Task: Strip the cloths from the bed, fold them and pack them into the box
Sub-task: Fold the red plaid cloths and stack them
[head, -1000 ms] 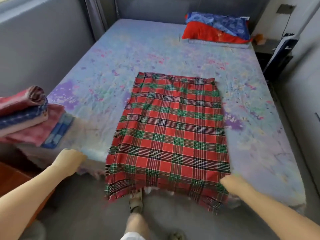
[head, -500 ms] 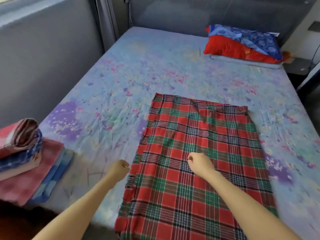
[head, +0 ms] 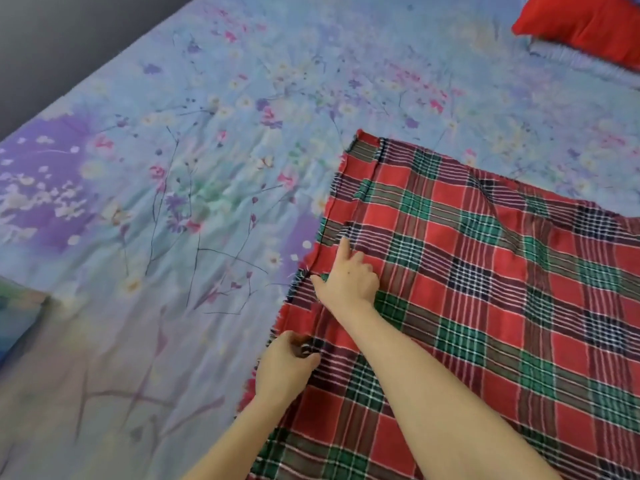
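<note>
Both moved to the plaid cloth's (head: pixel 485 289) 9 o'clock edge: left hand (head: pixel 285 367) pinches it, right hand's (head: pixel 349 280) straight forefinger presses, likely starting a fold.

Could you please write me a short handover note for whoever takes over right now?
Left hand: pinches the near left edge of the plaid cloth.
Right hand: rests on the cloth just inside that edge, index finger out.
Cloth: spread flat on the floral sheet, with the red pillow at the far right.
Done: the cloth is laid out for folding.
Left: fold it and pack it into the box, which is not in view.
</note>
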Available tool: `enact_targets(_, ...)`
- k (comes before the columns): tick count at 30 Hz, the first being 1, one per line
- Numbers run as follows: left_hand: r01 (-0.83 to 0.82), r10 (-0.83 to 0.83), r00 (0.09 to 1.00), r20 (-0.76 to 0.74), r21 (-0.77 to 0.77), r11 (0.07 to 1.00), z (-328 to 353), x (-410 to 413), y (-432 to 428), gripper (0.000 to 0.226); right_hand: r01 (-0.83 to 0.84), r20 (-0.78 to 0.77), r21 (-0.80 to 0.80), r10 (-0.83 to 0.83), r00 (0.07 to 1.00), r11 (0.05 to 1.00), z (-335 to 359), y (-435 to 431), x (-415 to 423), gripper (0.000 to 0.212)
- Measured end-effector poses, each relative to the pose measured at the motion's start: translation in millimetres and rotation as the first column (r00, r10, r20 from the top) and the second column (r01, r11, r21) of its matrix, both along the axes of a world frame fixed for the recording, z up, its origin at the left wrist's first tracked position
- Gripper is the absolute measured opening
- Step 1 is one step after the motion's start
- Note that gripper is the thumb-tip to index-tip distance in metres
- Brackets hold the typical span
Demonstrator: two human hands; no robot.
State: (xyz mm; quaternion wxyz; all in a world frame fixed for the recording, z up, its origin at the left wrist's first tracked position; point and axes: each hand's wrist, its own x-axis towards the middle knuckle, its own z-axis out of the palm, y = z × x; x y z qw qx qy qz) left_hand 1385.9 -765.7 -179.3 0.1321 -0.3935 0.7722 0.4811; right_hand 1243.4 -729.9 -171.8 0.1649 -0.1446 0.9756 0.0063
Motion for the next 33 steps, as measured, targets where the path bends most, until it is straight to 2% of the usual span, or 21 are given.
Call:
enact_targets(2,0.1,-0.105,0.993,-0.053,-0.076,0.992,8,2,9,0.028,0.007,-0.013,-0.016,-0.007,1.0,1.0,-4,-2,-8,0.081)
enact_targets(4,0.217,-0.241,0.962,-0.128,-0.173,0.961,18,3,18,0.028,0.152,-0.025,-0.203,-0.161,0.987,0.967,-3,14,-21,0.059)
enact_targets(5,0.287,-0.321,0.935,-0.151,-0.212,0.934,21,3,23,0.024,0.286,0.016,-0.349,-0.299,0.954,0.892,0,30,-27,0.042)
enact_targets(7,0.402,-0.45,0.878,-0.164,-0.261,0.878,24,4,32,0.019,0.526,0.164,-0.582,-0.544,0.823,0.62,-3,74,-43,0.002)
enact_targets(8,0.437,-0.495,0.853,-0.165,-0.292,0.851,23,4,35,0.017,0.613,0.278,-0.633,-0.599,0.75,0.473,-4,93,-47,0.013)
enact_targets(10,0.411,-0.504,0.846,-0.174,-0.387,0.825,14,1,39,0.016,0.736,0.481,-0.573,-0.58,0.658,0.359,-8,122,-52,0.003)
enact_targets(11,0.366,-0.472,0.862,-0.185,-0.416,0.833,11,-3,40,0.019,0.776,0.533,-0.522,-0.575,0.621,0.354,-11,132,-54,0.013)
enact_targets(12,0.318,-0.43,0.885,-0.179,-0.443,0.839,7,-6,39,0.019,0.788,0.565,-0.496,-0.553,0.612,0.365,-11,136,-53,0.01)
enact_targets(15,0.206,-0.27,0.961,-0.063,-0.491,0.847,2,-20,34,0.022,0.767,0.547,-0.494,-0.54,0.64,0.408,-8,135,-57,0.049)
enact_targets(17,0.196,-0.193,0.98,0.055,-0.473,0.859,3,-30,28,0.039,0.74,0.482,-0.491,-0.564,0.671,0.46,-3,126,-61,0.045)
enact_targets(18,0.208,-0.182,0.978,0.102,-0.479,0.853,2,-35,25,0.043,0.686,0.363,-0.491,-0.59,0.721,0.536,-2,119,-62,0.033)
enact_targets(19,0.24,-0.196,0.97,0.141,-0.478,0.845,1,-40,24,0.048,0.567,0.134,-0.426,-0.571,0.81,0.704,1,111,-60,0.015)
enact_targets(20,0.286,-0.234,0.958,0.167,-0.483,0.827,1,-44,22,0.053,0.413,-0.152,-0.307,-0.472,0.868,0.858,3,104,-59,0.023)
enact_targets(21,0.313,-0.278,0.95,0.145,-0.512,0.8,-1,-47,21,0.057,0.257,-0.332,-0.188,-0.307,0.892,0.948,6,98,-58,0.037)
enact_targets(22,0.355,-0.355,0.929,0.107,-0.531,0.769,-4,-50,22,0.057,0.114,-0.401,-0.156,-0.168,0.9,0.981,6,91,-58,0.04)
enact_targets(23,0.404,-0.44,0.895,0.072,-0.55,0.731,-3,-52,24,0.054,0.036,-0.366,-0.165,-0.095,0.926,0.986,8,82,-61,0.037)
enact_targets(25,0.534,-0.574,0.812,0.105,-0.53,0.658,-3,-56,28,0.044,0.095,-0.157,-0.122,-0.114,0.981,0.988,4,63,-72,0.036)
enact_targets(27,0.577,-0.561,0.803,0.202,-0.499,0.647,-3,-58,31,0.037,0.175,-0.007,0.015,-0.175,0.985,0.984,0,50,-87,0.033)
enact_targets(29,0.588,-0.538,0.803,0.257,-0.491,0.643,-6,-59,33,0.035,0.201,0.007,0.019,-0.201,0.98,0.979,3,39,-101,0.021)
enact_targets(31,0.561,-0.526,0.82,0.224,-0.491,0.666,-2,-62,33,0.027,0.295,0.075,-0.139,-0.287,0.955,0.945,9,25,-112,0.021)
enact_targets(33,0.492,-0.48,0.865,0.146,-0.436,0.754,2,-66,26,0.012,0.506,0.335,-0.444,-0.387,0.859,0.739,15,4,-120,0.019)
